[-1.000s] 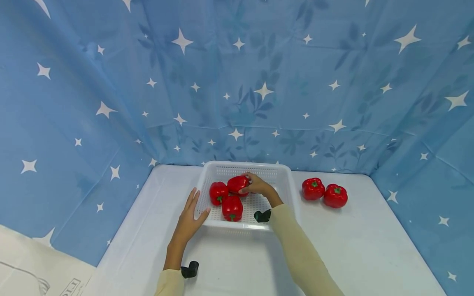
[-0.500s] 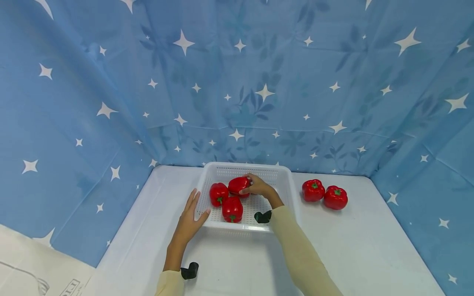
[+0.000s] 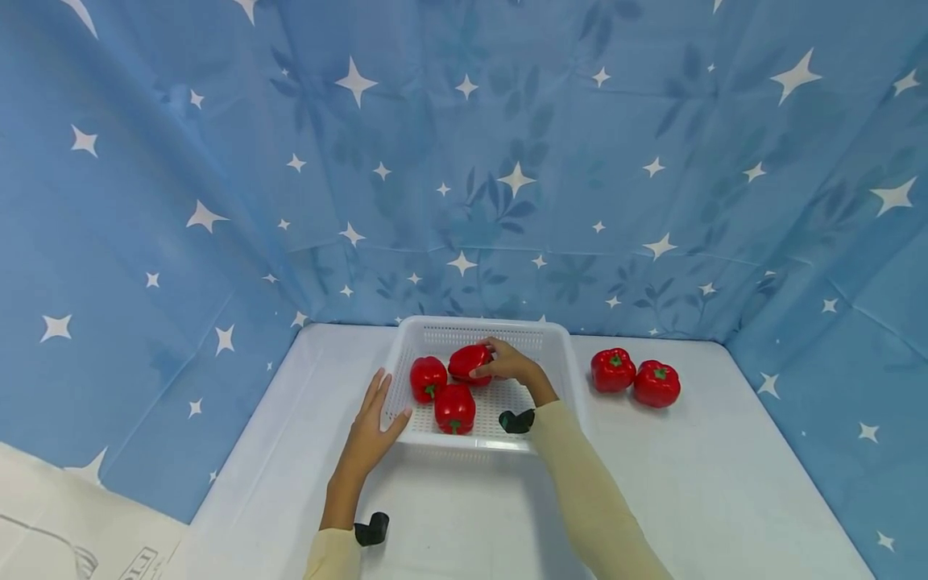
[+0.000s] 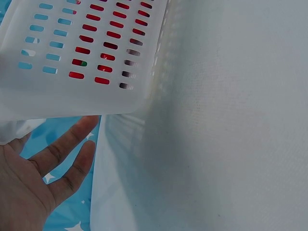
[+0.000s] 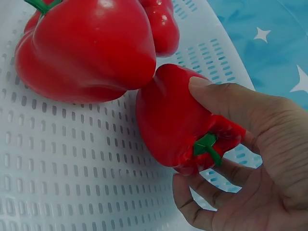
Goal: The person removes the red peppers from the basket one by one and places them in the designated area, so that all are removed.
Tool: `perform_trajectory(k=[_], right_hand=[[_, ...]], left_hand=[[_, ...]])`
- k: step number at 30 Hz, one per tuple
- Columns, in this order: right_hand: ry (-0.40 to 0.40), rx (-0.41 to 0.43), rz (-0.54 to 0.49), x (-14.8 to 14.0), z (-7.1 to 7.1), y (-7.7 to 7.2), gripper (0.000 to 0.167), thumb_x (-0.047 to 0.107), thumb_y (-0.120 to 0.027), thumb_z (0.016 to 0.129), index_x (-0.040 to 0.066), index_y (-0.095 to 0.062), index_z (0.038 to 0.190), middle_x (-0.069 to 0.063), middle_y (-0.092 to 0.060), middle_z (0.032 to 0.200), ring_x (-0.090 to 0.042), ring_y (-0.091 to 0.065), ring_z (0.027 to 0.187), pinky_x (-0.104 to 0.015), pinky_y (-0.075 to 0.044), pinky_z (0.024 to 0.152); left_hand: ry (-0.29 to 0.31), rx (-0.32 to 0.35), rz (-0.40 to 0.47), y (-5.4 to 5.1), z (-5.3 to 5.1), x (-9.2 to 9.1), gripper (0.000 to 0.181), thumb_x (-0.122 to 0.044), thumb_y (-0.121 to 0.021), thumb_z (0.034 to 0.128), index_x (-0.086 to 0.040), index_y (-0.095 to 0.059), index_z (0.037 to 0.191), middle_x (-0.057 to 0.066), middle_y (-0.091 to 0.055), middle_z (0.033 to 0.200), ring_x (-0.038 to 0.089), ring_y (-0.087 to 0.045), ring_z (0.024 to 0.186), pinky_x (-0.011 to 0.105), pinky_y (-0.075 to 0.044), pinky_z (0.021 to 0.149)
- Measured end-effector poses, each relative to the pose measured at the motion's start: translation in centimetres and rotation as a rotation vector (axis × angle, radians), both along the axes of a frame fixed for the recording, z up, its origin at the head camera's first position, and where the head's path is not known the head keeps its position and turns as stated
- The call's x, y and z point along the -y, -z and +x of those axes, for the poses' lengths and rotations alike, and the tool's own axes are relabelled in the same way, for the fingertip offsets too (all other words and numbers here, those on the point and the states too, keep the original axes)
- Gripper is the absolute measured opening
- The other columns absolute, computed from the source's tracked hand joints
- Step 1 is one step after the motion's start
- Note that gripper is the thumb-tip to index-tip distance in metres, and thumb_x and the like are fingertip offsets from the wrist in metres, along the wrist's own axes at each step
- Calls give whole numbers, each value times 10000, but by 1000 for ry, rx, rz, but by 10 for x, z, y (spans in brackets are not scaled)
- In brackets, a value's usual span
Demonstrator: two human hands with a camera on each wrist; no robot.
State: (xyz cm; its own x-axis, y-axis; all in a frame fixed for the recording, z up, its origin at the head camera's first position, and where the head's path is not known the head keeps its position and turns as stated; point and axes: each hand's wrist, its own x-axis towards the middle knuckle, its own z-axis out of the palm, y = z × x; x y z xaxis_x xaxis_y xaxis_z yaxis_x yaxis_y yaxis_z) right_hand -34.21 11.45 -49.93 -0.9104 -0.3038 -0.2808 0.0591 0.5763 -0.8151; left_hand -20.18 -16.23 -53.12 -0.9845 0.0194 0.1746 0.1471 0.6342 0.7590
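Observation:
Three red bell peppers lie in the left half of a white perforated basket point(image 3: 554, 362). My right hand point(image 3: 507, 362) has its thumb and fingers round the rearmost pepper point(image 3: 467, 364), near its green stem in the right wrist view, where the thumb lies on the red side of that pepper point(image 5: 168, 115). The other two are the left pepper point(image 3: 428, 379) and the front pepper point(image 3: 455, 409). At the basket's left front corner my left hand point(image 3: 368, 435) rests with fingers spread; in the left wrist view, that hand point(image 4: 43, 183) has extended fingers beside the basket wall point(image 4: 72, 98).
Two more red peppers, one point(image 3: 612, 370) touching the other point(image 3: 656, 384), stand on the white table point(image 3: 696, 483) right of the basket. A blue curtain with white stars point(image 3: 464, 161) hangs behind and at both sides. Black wrist mounts show by both arms.
The right hand and the pepper it holds have shifted very slightly to the right inside the basket. My left hand has stayed at the corner.

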Motion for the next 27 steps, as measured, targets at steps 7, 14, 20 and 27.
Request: perform_trajectory(k=[7, 14, 20, 27], right_hand=[[-4, 5, -11, -5, 2, -2, 789, 228, -816, 751, 76, -422, 1418, -180, -503, 1392, -347, -506, 1256, -447, -548, 951], [-8, 13, -22, -9, 4, -5, 813, 250, -812, 757, 64, -400, 1432, -198, -499, 1392, -361, -498, 1261, -453, -544, 957], [18, 7, -37, -11, 2, -4, 781, 251, -777, 787, 67, -397, 1444, -197, -486, 1397, -360, -491, 1263, -478, -539, 957], [18, 20, -112, -12, 0, -8, 719, 229, -721, 851, 42, -372, 1450, -224, -465, 1388, -368, -505, 1249, -479, -559, 917]], left_hand=[[6, 16, -2, -2, 1, 0, 782, -425, -621, 921, -226, -226, 1566, -35, -113, 1657, 349, -266, 1481, 575, -375, 1042], [7, 12, -3, -2, 0, 0, 783, -421, -619, 921, -217, -227, 1566, -29, -110, 1658, 354, -265, 1480, 578, -376, 1039], [7, 12, 2, 0, -1, 0, 782, -408, -625, 918, -216, -230, 1566, -26, -118, 1657, 354, -275, 1477, 576, -380, 1037], [9, 1, 6, 0, -1, 0, 773, -395, -624, 922, -197, -240, 1563, -19, -125, 1656, 353, -285, 1473, 564, -383, 1040]])
